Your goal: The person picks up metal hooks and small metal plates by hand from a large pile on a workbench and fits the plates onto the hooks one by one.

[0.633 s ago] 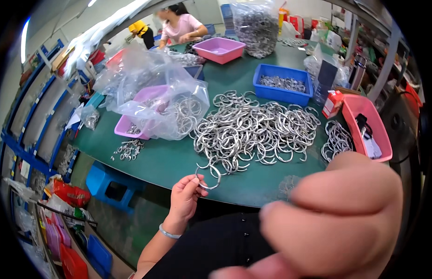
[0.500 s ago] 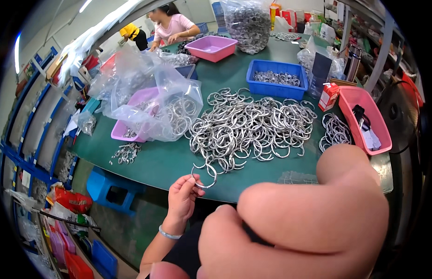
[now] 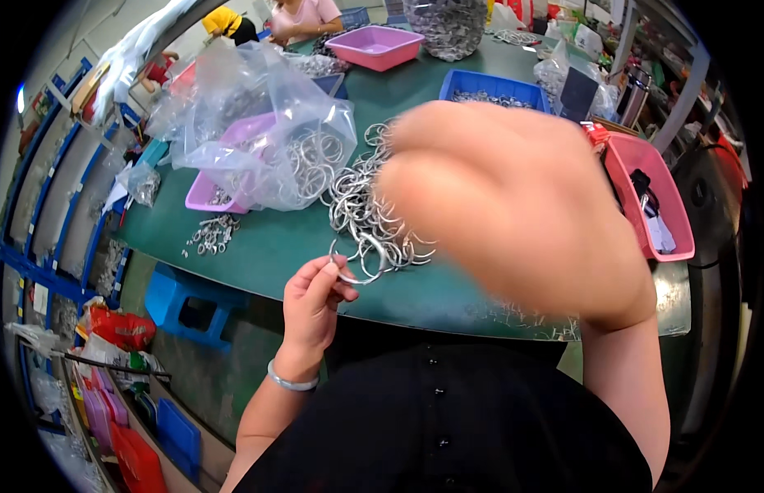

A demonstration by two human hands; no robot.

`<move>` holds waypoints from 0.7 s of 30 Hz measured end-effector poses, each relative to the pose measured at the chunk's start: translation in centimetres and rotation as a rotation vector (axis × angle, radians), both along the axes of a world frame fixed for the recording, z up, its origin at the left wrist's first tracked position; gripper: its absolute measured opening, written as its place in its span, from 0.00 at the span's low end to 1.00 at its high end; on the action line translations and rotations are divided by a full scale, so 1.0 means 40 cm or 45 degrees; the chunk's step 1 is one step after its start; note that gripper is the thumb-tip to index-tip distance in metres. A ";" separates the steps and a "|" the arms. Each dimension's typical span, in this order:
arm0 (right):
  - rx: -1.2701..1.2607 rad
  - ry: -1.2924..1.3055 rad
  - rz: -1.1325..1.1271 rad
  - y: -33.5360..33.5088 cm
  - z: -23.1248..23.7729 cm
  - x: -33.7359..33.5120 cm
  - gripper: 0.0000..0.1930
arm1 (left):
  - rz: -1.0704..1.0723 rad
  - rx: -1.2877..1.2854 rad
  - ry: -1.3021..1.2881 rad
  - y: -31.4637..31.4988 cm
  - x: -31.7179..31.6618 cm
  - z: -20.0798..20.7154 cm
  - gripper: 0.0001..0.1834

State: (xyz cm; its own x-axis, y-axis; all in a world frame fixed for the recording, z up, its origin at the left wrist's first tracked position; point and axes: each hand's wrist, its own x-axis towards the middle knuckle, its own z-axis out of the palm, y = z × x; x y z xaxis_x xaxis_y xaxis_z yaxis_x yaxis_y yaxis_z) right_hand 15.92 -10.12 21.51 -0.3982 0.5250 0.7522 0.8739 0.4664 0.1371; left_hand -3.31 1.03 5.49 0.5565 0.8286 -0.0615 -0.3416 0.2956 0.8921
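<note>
Green table [image 3: 275,238] bears heaped silver rings [image 3: 354,197]. Left hand [image 3: 310,302]: fingers pinched on one open ring [image 3: 364,282]. Right hand [image 3: 513,209] blurred, close to camera; finger state cannot be told.

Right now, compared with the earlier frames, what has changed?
The right hand has moved up the view and now hides much of the pile of rings; whether it holds anything is unclear. The left hand still pinches one ring.
</note>
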 end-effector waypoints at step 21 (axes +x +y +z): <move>-0.759 1.277 0.174 -0.008 -0.385 0.067 0.05 | -0.116 0.881 0.080 -0.021 0.068 -0.024 0.11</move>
